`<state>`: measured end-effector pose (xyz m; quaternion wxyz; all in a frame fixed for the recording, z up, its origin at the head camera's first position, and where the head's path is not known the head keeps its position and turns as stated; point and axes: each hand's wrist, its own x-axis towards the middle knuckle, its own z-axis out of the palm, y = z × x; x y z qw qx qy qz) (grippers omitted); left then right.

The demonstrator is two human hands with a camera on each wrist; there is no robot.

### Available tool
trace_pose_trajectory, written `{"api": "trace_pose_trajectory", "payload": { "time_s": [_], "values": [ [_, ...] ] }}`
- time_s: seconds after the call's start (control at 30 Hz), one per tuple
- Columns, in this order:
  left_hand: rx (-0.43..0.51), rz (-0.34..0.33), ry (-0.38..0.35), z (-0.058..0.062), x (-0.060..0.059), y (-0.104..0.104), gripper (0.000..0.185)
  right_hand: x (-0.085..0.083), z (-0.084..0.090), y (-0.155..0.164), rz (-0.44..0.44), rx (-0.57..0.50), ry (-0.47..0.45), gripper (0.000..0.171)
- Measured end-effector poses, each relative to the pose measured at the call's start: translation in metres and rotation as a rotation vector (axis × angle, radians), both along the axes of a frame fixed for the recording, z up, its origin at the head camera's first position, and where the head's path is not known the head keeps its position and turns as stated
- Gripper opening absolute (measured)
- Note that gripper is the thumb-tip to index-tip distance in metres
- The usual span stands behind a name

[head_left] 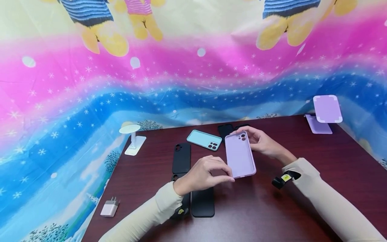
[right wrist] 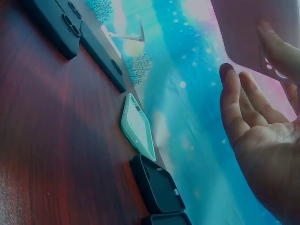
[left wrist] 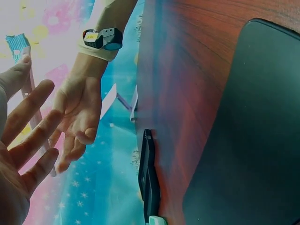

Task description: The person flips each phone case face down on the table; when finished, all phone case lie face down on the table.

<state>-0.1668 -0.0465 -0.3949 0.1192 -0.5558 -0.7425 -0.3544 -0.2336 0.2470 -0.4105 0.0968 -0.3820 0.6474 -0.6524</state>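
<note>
Above the middle of the dark wooden desk [head_left: 317,174], a lilac phone case [head_left: 240,155] is being held clear of the surface, its open inner side facing up and its camera cutout toward the far edge. The left hand [head_left: 202,174] is pinching the case's near left corner between thumb and curled fingers, while the right hand [head_left: 260,141] is gripping the far end beside the cutout, fingers wrapping the rim.

Directly beneath and left of the left hand, three black cases are lying flat: one black case [head_left: 181,158] toward the left edge, another [head_left: 203,201] nearer the front edge, and a third mostly hiding under the left forearm. A teal case [head_left: 204,139] is lying just beyond the lilac one, and two more dark cases [head_left: 226,130] are sitting behind it at the far edge, partly blocked by the right hand.

At the far left corner a white stand [head_left: 133,138] is standing upright. A lilac stand [head_left: 326,111] is standing at the far right corner. Off the left edge, a white charger plug [head_left: 110,207] is resting on the colourful cloth [head_left: 60,117].
</note>
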Motion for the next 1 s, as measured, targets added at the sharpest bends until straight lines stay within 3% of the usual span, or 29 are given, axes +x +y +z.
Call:
{"api": "trace_pose_trajectory", "payload": {
  "time_s": [0.2,0.33,0.5,0.57,0.7,0.8,1.0],
  "values": [
    [0.003,-0.005,0.029,-0.0002,0.0008,0.0025,0.012,-0.0006,-0.0025,-0.0012,0.033,0.003,-0.001,0.048],
    [-0.004,0.003,0.055,0.0,0.0016,0.0038,0.013,0.0017,-0.0035,-0.003,0.043,0.002,-0.07,0.056],
    [-0.013,0.027,0.058,0.0004,0.0021,0.0042,0.018,0.0044,-0.0009,-0.0052,-0.007,0.037,-0.091,0.054],
    [-0.01,0.045,0.02,0.0006,0.0027,0.0038,0.031,0.0048,-0.0002,-0.0053,-0.041,0.059,-0.076,0.052],
    [-0.003,0.087,-0.066,0.0014,0.0039,0.0032,0.08,0.0043,0.0002,-0.0053,-0.078,0.084,-0.058,0.049],
    [-0.013,0.118,-0.047,0.0026,0.0045,0.0034,0.108,0.0038,0.0,-0.0052,-0.079,0.093,-0.059,0.048],
    [-0.059,0.185,0.075,0.003,0.0066,0.0017,0.113,0.0041,-0.0012,-0.0029,-0.095,0.097,-0.048,0.047]
  ]
}}
